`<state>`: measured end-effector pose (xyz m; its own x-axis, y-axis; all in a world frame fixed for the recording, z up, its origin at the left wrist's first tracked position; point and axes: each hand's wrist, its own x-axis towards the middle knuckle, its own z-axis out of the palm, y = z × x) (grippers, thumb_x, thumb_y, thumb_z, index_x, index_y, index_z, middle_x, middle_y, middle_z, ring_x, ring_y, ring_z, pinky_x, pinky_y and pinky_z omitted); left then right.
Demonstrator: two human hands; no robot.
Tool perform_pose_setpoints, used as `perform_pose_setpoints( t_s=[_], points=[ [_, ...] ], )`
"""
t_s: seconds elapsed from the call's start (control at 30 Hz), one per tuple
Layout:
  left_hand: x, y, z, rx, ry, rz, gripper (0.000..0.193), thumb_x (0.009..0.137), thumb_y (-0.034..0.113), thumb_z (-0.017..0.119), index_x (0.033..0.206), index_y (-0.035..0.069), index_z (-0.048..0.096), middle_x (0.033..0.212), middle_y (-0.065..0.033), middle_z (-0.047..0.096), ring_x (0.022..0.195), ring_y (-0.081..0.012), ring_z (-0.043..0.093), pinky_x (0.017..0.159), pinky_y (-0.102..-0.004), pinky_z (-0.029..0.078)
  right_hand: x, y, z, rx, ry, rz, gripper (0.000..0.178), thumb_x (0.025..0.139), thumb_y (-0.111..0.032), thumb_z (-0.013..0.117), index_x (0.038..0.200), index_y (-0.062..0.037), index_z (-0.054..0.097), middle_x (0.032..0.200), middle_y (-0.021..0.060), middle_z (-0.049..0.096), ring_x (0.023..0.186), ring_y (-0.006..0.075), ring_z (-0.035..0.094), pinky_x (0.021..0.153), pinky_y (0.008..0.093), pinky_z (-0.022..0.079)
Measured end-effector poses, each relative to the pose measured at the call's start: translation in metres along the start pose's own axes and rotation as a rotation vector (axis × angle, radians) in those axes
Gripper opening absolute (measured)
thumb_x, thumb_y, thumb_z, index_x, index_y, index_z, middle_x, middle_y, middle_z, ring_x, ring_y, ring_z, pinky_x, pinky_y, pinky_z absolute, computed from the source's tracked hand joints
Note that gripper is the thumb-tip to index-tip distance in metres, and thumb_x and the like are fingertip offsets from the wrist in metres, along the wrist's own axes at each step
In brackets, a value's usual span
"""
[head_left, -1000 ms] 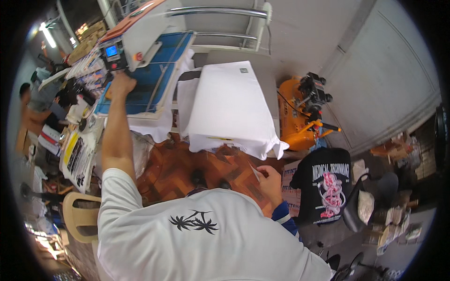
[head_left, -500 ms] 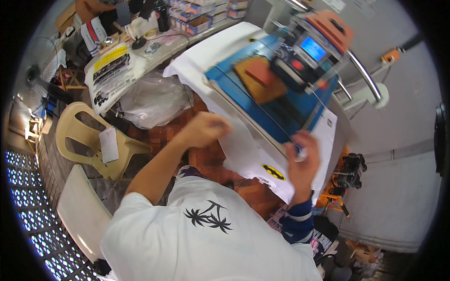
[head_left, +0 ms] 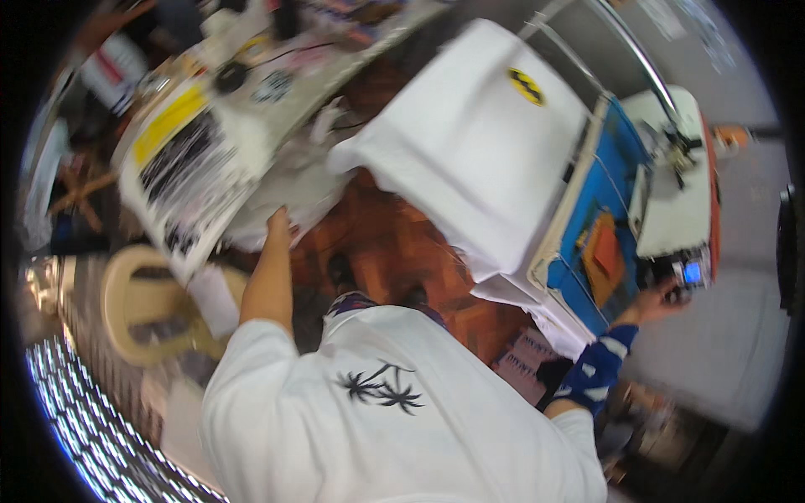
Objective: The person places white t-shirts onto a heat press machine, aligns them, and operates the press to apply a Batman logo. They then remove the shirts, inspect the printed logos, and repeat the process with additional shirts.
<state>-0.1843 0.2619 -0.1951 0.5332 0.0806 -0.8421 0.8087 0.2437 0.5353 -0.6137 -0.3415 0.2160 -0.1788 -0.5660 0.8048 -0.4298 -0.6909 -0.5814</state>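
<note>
The right hand [head_left: 658, 303] is at the control box [head_left: 683, 272] of the press [head_left: 675, 205], just beside its small lit screen [head_left: 693, 272]; its fingers look bent, but blur hides them, and I cannot tell whether they grasp the box or only touch it. A blue and white sleeve [head_left: 591, 369] covers that forearm. The left hand [head_left: 279, 220] is stretched out low in front of the plastic bag [head_left: 309, 201], near the table [head_left: 314, 96] (it too is smeared by motion), so I cannot tell whether its fingers are loose, clenched or on the plastic. The press stands at the right, its white head over part of a blue bed [head_left: 619, 142], where an orange pad [head_left: 605, 251] lies on a brown one. Left of the bed, a white cloth [head_left: 461, 126] is draped over a flat support, with a yellow and black emblem [head_left: 527, 86] near its far right corner and its near edge hanging down. A printed sheet [head_left: 180, 172] with a yellow band lies on the table, and a tan chair [head_left: 117, 306] stands just below it
</note>
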Motion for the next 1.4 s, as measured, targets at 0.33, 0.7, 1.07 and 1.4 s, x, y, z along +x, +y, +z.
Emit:
perform_pose_setpoints(
  t_s=[0.33, 0.7, 1.07, 1.4],
  points=[
    [-0.023, 0.073, 0.133, -0.086, -0.714, -0.128, 0.062, 0.102, 0.056, 0.044, 0.139, 0.007, 0.051, 0.135, -0.0132, 0.058, 0.123, -0.0348, 0.055, 0.102, -0.0493, 0.045, 0.021, 0.040, -0.015, 0.073, -0.042, 0.225, 0.062, 0.100, -0.024, 0.063, 0.151, -0.0042, 0.034, 0.131, 0.0141, 0.055, 0.107, 0.0227, 0.057, 0.088, 0.0326, 0.049],
    [-0.012, 0.146, 0.117, 0.270, -0.838, -0.058, 0.038, 0.099, 0.025, 0.063, 0.129, 0.003, 0.059, 0.125, -0.0101, 0.067, 0.113, -0.0246, 0.064, 0.101, -0.0424, 0.050, 0.035, 0.071, -0.020, -0.027, -0.009, 0.343, 0.059, 0.103, -0.028, 0.057, 0.153, -0.0080, 0.034, 0.134, 0.0151, 0.058, 0.110, 0.0223, 0.060, 0.093, 0.0323, 0.047],
    [-0.033, 0.188, 0.110, 0.566, -0.846, -0.040, 0.019, 0.095, 0.013, 0.067, 0.112, 0.004, 0.063, 0.106, -0.0074, 0.070, 0.094, -0.0202, 0.067, 0.091, -0.0367, 0.054, -0.174, -0.052, 0.064, -0.027, -0.705, 0.636, 0.030, 0.101, -0.031, 0.061, 0.112, -0.0032, 0.068, 0.108, 0.0097, 0.070, 0.100, 0.0220, 0.064, 0.087, 0.0349, 0.050],
    [-0.103, 0.271, 0.143, 0.625, -1.062, 0.332, 0.030, 0.094, 0.022, 0.063, 0.110, -0.003, 0.065, 0.107, -0.0102, 0.070, 0.096, -0.0199, 0.067, 0.090, -0.0331, 0.051, -0.212, -0.053, 0.034, 0.316, -1.001, 1.280, 0.040, 0.096, -0.023, 0.067, 0.123, 0.0062, 0.064, 0.115, 0.0127, 0.069, 0.095, 0.0187, 0.068, 0.084, 0.0325, 0.054]
  ],
)
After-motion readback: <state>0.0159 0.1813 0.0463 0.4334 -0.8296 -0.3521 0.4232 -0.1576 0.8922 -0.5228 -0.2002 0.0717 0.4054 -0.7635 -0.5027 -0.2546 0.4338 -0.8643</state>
